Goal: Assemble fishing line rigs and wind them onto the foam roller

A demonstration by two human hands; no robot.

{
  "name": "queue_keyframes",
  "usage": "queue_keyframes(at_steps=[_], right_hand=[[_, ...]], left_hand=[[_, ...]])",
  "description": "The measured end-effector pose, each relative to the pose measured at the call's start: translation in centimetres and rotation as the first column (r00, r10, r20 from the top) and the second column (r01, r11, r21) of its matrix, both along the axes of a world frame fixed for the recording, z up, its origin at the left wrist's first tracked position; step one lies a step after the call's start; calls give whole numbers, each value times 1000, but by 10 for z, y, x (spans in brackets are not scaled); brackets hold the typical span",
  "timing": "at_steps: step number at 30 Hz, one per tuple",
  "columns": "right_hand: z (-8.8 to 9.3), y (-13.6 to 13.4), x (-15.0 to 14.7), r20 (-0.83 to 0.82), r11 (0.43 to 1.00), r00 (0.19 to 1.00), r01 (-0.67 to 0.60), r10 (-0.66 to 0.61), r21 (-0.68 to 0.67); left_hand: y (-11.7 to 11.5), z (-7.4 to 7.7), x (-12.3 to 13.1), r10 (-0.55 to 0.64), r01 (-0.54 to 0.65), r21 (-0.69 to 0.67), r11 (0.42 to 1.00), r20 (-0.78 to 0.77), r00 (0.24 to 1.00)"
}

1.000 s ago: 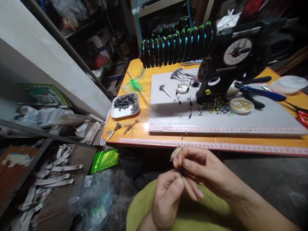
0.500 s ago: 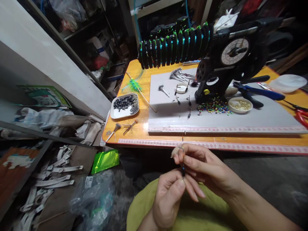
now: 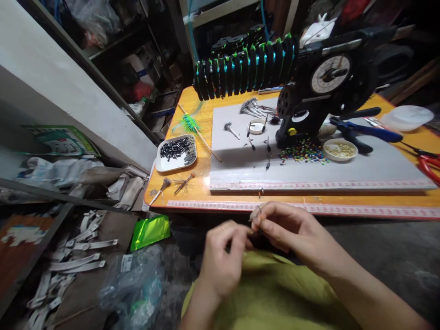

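Note:
My right hand (image 3: 297,231) is held above my lap, just off the table's front edge. Its thumb and fingers pinch a thin wire piece with an orange bit (image 3: 260,222), mostly hidden by the fingers. A pale wrap shows on one fingertip. Close beside it, on the left, my left hand (image 3: 222,256) has its thumb and index finger pressed together, the tips meeting the right fingertips. What those left fingers grip is too small and blurred to name. On the grey board (image 3: 237,172) beyond lie several small black tackle pieces (image 3: 268,165).
A white tray (image 3: 168,166) of black tubes and metal bits stands at left. Colored beads (image 3: 299,152), a dish of gold bits (image 3: 340,150), blue-handled pliers (image 3: 371,132) and red-handled scissors (image 3: 429,167) lie rightward. A black reel machine (image 3: 292,98) rises over the board.
My left hand has moved left and up, off the black lower end of the piece, to beside the right fingertips. The right hand keeps its pinch almost in place.

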State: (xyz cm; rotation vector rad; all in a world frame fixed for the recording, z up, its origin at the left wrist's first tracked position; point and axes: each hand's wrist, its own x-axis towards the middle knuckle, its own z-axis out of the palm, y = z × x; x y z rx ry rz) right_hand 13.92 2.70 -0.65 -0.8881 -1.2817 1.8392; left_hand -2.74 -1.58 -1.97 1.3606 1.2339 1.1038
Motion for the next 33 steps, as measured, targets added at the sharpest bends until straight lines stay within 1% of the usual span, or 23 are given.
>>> queue_keyframes(at_steps=[1, 2, 3, 4, 6, 7, 8, 9, 10, 11, 12, 13, 14, 15, 16, 17, 18, 19, 20, 23, 27, 30, 33], right_hand=[[2, 1, 1, 74, 997, 997, 22, -27, 75], [3, 2, 2, 154, 987, 986, 33, -58, 158], [4, 2, 4, 237, 967, 966, 38, -99, 251], [4, 2, 6, 309, 932, 938, 40, -159, 359], [4, 3, 11, 389, 822, 875, 16, -287, 569], [5, 4, 14, 409, 768, 851, -10, -330, 640], [7, 7, 18, 419, 727, 830, -24, -369, 686], [10, 10, 21, 423, 709, 812, -17, -401, 705], [14, 16, 24, 418, 716, 801, 19, -429, 697], [20, 23, 26, 402, 749, 802, 83, -441, 657], [27, 31, 26, 365, 800, 827, 157, -427, 580], [34, 39, 25, 301, 863, 878, 208, -372, 460], [40, 48, 23, 206, 932, 942, 195, -265, 306], [46, 56, 20, 88, 981, 987, 118, -132, 151], [50, 63, 16, -31, 1000, 999, 9, -8, 22], [53, 69, 11, -131, 992, 988, -99, 88, -76], [55, 74, 7, -202, 973, 969, -176, 145, -147], [55, 77, 3, -244, 955, 955, -217, 166, -200], [54, 78, 0, -268, 945, 950, -224, 158, -237], [50, 76, -5, -297, 945, 952, -167, 80, -280], [48, 72, -6, -323, 951, 945, -134, 39, -278], [51, 71, -7, -281, 955, 959, -110, 30, -275], [52, 71, -8, -245, 953, 969, -100, 28, -286]], left_hand=[[11, 4, -2, 122, -115, 81, 990, -79, 989], [23, 9, -2, 211, -195, 166, 967, -85, 974], [34, 14, 0, 235, -219, 215, 952, -56, 970], [44, 18, 3, 206, -200, 225, 954, -2, 979], [58, 24, 14, 83, -104, 153, 983, 136, 987], [62, 25, 18, 31, -55, 104, 993, 222, 975], [64, 24, 23, -1, -16, 55, 998, 307, 952], [65, 22, 26, -16, 10, 16, 1000, 385, 923], [64, 20, 28, -22, 32, -15, 999, 447, 894], [63, 18, 29, -23, 49, -40, 998, 492, 870], [62, 17, 30, -24, 65, -61, 996, 521, 853], [61, 16, 31, -27, 81, -77, 994, 542, 840], [60, 16, 31, -32, 99, -89, 991, 562, 826], [59, 17, 32, -37, 115, -97, 989, 584, 811], [58, 19, 32, -39, 131, -107, 986, 609, 792], [58, 21, 33, -39, 146, -117, 982, 638, 769], [57, 23, 34, -36, 160, -126, 979, 665, 746], [56, 25, 34, -30, 170, -137, 976, 687, 726], [55, 27, 34, -26, 180, -146, 973, 705, 709], [52, 29, 35, -32, 219, -152, 964, 748, 662], [49, 25, 36, -29, 245, -150, 958, 796, 604], [46, 22, 37, -20, 240, -150, 959, 810, 586], [41, 21, 38, 1, 218, -161, 963, 806, 592]])
